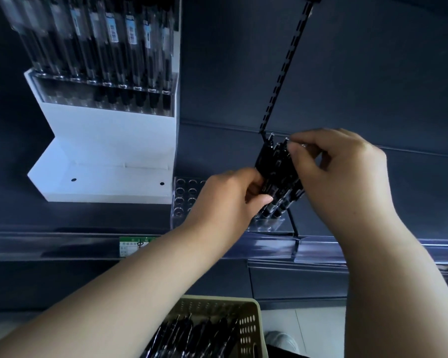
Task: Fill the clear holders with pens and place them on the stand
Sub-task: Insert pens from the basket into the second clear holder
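Left hand (233, 195) and right hand (339, 164) both grasp a bundle of pens (278, 174) above the clear holder (184, 200). Basket (254, 329) below.

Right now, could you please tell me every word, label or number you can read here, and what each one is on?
Green and white shelf tag: printed characters, partly hidden by the left arm, too blurred to read.
Barcode stickers on the pens in the white stand: too small and blurred to read.
Nothing else carries text.
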